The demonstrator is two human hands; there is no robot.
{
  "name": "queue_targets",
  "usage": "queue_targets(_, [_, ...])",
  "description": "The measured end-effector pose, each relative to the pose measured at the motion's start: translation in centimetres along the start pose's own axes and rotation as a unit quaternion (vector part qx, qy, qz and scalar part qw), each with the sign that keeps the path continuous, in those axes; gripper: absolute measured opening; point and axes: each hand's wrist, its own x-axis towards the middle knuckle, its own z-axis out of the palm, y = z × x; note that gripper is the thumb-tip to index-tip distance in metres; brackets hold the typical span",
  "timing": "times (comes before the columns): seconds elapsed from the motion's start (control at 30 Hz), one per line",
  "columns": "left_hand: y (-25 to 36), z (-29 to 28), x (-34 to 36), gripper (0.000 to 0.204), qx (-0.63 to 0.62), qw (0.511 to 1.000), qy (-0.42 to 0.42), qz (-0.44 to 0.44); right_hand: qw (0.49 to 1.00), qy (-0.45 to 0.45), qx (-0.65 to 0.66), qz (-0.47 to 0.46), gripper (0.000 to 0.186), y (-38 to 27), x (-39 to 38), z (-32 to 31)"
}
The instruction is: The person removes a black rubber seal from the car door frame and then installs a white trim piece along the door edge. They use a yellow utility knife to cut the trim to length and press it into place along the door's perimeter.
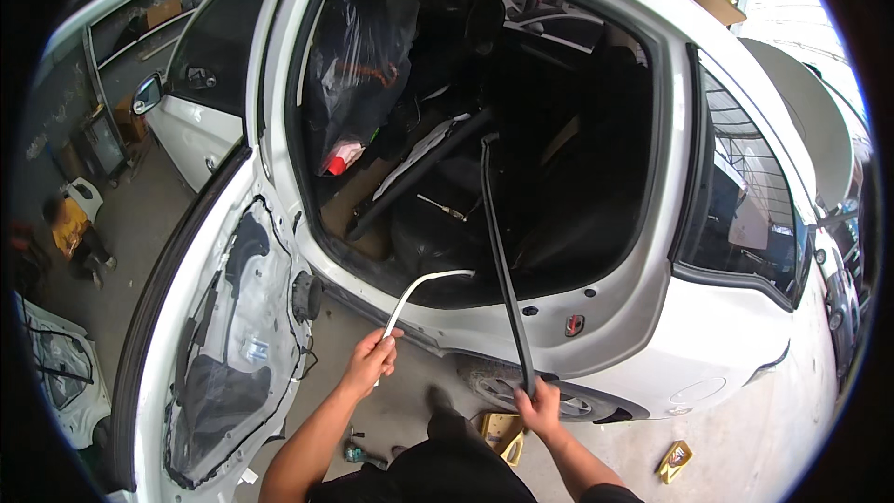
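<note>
My left hand (371,361) grips a curved, narrow white strip (411,291), whose upper end reaches into the lower part of a white car's open rear doorway (652,224). My right hand (541,407) holds the lower end of a long black strip (506,284) that slants up into the dark cabin, its far end over the rear seat area. Inside, a tool with a pale handle (445,208) lies on the black seat (433,237). A plastic-covered front seat (358,65) is at upper left, with red and pink items at its bottom.
The opened rear door (233,335), its inner panel off, stands to my left. A person (70,228) sits beside a white chair (84,196); another door (58,363) lies lower left. On the floor are yellow trays (673,461) and a teal tool (358,452) near my feet.
</note>
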Motion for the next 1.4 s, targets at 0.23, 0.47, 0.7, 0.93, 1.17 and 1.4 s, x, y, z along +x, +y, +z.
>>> queue_targets(0.23, [-2.1, 0.7, -3.2, 0.021, -0.073, 0.996, 0.042, -0.043, 0.981, -0.045, 0.081, 0.169, 0.04, 0.6, -2.8, 2.5])
queue_targets(0.47, [-5.7, -2.3, -11.8, 0.03, -0.087, 0.988, 0.097, -0.08, 0.982, -0.047, 0.081, 0.163, 0.037, 0.5, -8.9, -3.9])
queue_targets(0.7, [-11.5, 1.4, -18.3, 0.029, 0.03, 0.983, 0.077, -0.163, 0.958, -0.238, -0.012, 0.159, 0.028, 5.6, -14.5, -4.0])
queue_targets(0.93, [-15.6, 6.5, -22.6, 0.027, 0.1, 0.943, 0.123, -0.293, 0.936, -0.348, -0.01, 0.041, 0.064, 7.8, -13.0, -2.2])
queue_targets(1.17, [-16.3, 16.5, -23.4, 0.022, 0.091, 0.93, -0.055, -0.352, 0.832, -0.51, -0.195, -0.097, 0.072, 5.7, -17.2, 1.3])
queue_targets(1.4, [-13.9, 15.2, -33.3, 0.047, 0.33, 0.919, 0.21, -0.045, 0.813, -0.54, -0.158, -0.152, 0.031, 13.7, -23.1, 3.2])
